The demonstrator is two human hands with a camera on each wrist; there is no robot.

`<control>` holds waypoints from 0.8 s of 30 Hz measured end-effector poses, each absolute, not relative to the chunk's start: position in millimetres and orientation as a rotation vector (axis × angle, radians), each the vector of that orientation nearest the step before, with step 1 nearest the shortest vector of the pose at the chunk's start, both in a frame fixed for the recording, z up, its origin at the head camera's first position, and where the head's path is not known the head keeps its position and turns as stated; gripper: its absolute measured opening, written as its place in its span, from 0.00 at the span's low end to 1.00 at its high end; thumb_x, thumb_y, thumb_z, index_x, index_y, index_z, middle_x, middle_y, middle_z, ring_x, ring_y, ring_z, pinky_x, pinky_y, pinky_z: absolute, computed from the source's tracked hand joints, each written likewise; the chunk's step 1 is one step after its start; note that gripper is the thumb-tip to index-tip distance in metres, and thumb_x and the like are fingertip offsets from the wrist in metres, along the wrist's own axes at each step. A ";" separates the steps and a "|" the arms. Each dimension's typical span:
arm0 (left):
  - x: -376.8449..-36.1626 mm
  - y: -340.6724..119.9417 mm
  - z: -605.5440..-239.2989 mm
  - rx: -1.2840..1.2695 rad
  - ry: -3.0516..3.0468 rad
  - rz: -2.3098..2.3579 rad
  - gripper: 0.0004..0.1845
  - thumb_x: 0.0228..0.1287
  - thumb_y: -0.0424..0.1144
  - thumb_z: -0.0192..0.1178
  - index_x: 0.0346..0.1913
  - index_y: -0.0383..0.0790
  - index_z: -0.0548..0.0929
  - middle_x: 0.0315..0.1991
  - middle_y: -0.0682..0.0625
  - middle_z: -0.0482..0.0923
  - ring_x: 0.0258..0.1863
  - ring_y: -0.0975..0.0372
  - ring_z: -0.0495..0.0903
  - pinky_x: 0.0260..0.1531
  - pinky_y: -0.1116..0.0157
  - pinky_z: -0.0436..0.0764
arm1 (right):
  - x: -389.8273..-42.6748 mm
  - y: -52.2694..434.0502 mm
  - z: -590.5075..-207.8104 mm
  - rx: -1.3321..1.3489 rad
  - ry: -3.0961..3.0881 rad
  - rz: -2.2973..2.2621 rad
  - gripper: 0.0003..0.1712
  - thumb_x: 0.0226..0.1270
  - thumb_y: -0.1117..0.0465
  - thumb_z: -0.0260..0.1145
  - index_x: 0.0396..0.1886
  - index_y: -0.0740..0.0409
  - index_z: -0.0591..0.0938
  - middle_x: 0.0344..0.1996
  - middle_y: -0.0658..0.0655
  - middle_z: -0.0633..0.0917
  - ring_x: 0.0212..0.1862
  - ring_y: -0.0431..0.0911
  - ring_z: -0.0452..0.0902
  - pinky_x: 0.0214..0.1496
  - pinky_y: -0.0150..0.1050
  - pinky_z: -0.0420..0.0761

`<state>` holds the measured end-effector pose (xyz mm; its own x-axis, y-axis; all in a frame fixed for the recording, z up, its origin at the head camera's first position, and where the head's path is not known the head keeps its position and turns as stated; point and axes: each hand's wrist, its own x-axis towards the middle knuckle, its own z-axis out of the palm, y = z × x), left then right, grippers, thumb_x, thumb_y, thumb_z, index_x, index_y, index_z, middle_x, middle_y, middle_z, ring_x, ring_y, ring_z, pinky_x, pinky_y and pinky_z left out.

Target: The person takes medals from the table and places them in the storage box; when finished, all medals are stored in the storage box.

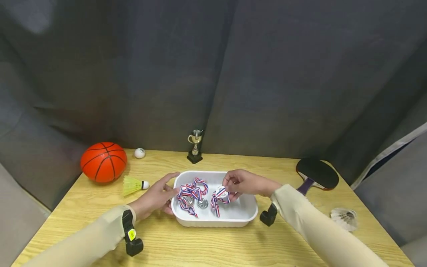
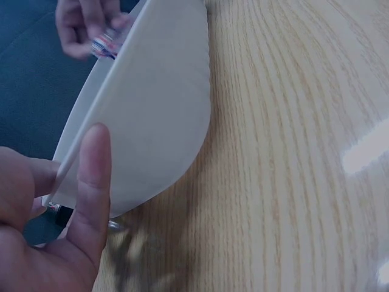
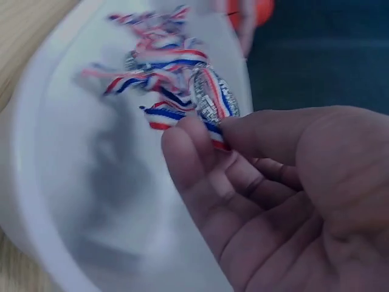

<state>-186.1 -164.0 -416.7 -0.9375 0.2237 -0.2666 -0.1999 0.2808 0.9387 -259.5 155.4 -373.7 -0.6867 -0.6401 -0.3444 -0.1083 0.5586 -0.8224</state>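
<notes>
A wooden table (image 1: 213,244) is seen backed closely by a dark curtain (image 1: 233,74), its far edge lined with sports items. An orange basketball (image 1: 103,161) is set at the far left corner, with a table tennis paddle (image 1: 317,173) lying at the far right edge. A white tray (image 1: 245,213) is placed at the table's centre, bare wood left open along the near edge in front of it. The tray's left rim is steadied by the left hand (image 1: 155,198), fingers extended and relaxed against the wall, thumb laid flat on its outer side. Over the tray's middle, a silver medal (image 1: 221,192) on a red, white and blue ribbon is pinched by the right hand (image 1: 245,183) between thumb and fingertips. 2 more medals (image 1: 195,202) with tangled ribbons are left lying on the tray floor just beside it. A small trophy (image 1: 195,147) is stood behind the tray, a yellow shuttlecock (image 1: 133,185) and a white ball (image 1: 139,153) to its left, a white shuttlecock (image 1: 344,217) near the right edge.
</notes>
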 end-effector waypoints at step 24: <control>-186.5 -161.7 -417.5 0.015 2.200 1.723 0.34 0.81 0.34 0.53 0.83 0.52 0.56 0.53 0.32 0.73 0.30 0.55 0.84 0.29 0.57 0.94 | -253.7 117.6 -409.1 -0.531 2.383 -0.793 0.06 0.66 0.73 0.68 0.40 0.63 0.81 0.26 0.54 0.83 0.27 0.43 0.81 0.33 0.35 0.89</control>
<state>-186.5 -161.7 -417.5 -0.9404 0.2180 -0.2611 -0.2013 0.2621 0.9438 -253.7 117.6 -409.1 -0.7606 -0.5214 -0.3867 -0.1856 0.7455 -0.6401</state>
